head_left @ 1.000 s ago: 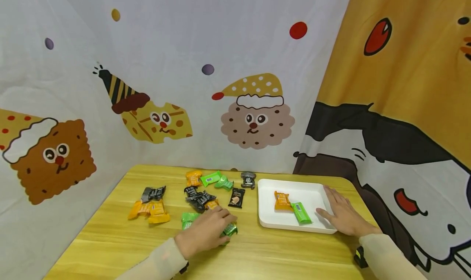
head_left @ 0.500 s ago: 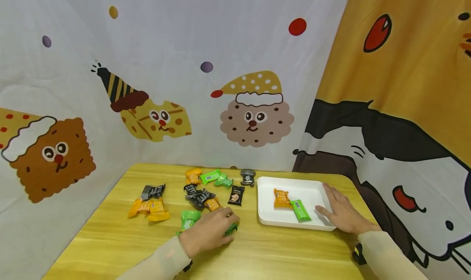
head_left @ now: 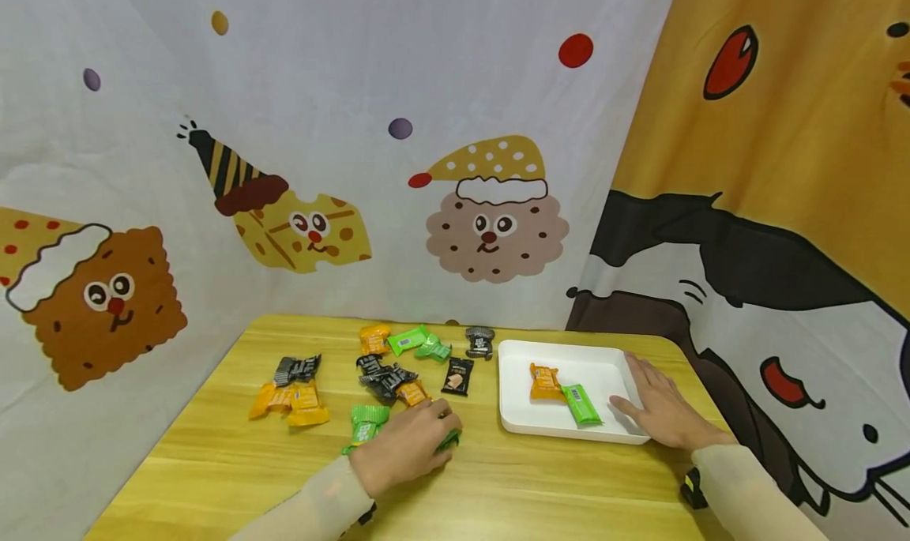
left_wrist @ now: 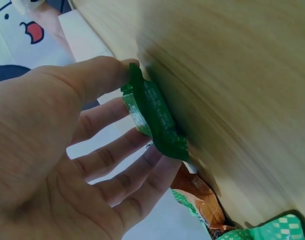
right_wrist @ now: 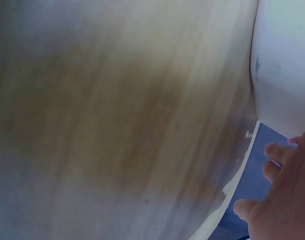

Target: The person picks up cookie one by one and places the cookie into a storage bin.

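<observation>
My left hand (head_left: 408, 445) is low over the table, its thumb and fingers pinching a green-wrapped candy (left_wrist: 155, 110) by its ends. In the head view the hand covers most of that candy. Just left of the hand lies another green candy (head_left: 367, 426), and an orange candy (head_left: 411, 393) sits right beyond the fingers. My right hand (head_left: 666, 408) rests with straight fingers on the right rim of a white tray (head_left: 513, 415). Inside the tray are an orange candy (head_left: 545, 382) and a light green candy (head_left: 582, 404).
Black candies (head_left: 387, 381) lie in the middle of the wooden table (head_left: 213, 478). Further back are orange, green and black ones, with a flat black packet (head_left: 457, 376) near the tray. Orange candies (head_left: 306, 403) and a black candy (head_left: 297, 370) form a group at left. A printed curtain (head_left: 327, 75) hangs behind.
My left hand has shifted slightly to the right, showing more of the green candy beside it. The right hand stays on the tray's rim.
</observation>
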Available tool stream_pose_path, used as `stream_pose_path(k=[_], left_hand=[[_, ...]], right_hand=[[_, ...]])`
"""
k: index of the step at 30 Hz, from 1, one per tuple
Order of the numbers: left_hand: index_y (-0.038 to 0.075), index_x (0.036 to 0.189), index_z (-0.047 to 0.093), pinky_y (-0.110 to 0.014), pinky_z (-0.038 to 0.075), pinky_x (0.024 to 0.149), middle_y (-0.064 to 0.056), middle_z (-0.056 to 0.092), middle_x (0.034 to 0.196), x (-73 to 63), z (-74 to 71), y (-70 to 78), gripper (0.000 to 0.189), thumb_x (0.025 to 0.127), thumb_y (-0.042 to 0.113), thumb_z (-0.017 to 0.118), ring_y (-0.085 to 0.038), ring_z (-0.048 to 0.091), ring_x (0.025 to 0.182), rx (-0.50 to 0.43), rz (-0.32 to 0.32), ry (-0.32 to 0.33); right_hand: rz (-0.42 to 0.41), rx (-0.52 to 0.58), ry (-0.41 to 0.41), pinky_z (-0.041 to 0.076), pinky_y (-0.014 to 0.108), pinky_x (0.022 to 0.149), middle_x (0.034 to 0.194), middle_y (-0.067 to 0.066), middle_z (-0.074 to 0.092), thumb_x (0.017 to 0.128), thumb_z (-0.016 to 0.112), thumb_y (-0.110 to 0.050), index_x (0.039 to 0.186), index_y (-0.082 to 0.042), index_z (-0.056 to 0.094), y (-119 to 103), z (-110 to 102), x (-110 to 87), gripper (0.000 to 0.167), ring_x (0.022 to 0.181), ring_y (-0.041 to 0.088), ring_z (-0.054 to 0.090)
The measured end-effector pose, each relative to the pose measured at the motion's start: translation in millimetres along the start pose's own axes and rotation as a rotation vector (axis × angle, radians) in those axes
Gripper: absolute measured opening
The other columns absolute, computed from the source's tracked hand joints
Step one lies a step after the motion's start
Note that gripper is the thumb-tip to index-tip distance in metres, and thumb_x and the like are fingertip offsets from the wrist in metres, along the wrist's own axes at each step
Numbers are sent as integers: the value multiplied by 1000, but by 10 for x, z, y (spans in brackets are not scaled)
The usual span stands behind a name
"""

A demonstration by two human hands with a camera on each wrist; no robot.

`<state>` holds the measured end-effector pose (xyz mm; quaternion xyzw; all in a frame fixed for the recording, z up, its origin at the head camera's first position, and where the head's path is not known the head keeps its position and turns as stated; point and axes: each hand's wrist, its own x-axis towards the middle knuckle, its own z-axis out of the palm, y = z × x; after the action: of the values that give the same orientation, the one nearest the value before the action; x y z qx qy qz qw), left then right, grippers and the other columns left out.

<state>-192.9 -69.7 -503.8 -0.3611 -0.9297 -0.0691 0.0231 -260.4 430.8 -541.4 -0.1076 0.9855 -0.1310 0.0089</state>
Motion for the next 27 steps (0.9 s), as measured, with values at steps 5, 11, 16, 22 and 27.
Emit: stream_pose_path(k=[5,11,16,22,27], left_hand=[[21,123,85,-23,64,76,0,77,120,24,-11,0,20,104,26,92,-10,72,96,-37,-5,1],[22,119,85,-21,63,75,2,77,117,48,-3,-20,17,104,24,92,-9,71,96,-49,-1,-4],[22,121,84,-22,65,78,1,76,120,43,-2,-20,20,103,22,92,-10,72,99,-62,-8,-13],[21,123,83,-21,64,76,-4,74,130,21,22,-12,25,101,25,94,-9,71,100,-85,-28,-12],[20,122,84,-20,63,75,-2,74,125,44,24,-27,24,101,25,94,-6,68,96,-87,-14,2]], right_hand=[[5,-8,-2,24,92,132,185,43,24,116,62,-62,183,7,10,4,7,15,109,168,70,28],[12,4,-6,22,92,133,185,43,24,115,63,-62,184,5,10,-4,11,10,110,168,70,27],[19,14,-8,22,91,134,184,44,25,115,65,-62,183,5,12,-20,12,-2,109,167,70,27],[18,30,-3,22,92,133,184,45,25,115,65,-61,184,4,9,-16,35,-19,110,167,70,27],[16,22,13,22,92,132,184,43,26,114,67,-61,183,4,13,4,42,-9,109,167,69,29]])
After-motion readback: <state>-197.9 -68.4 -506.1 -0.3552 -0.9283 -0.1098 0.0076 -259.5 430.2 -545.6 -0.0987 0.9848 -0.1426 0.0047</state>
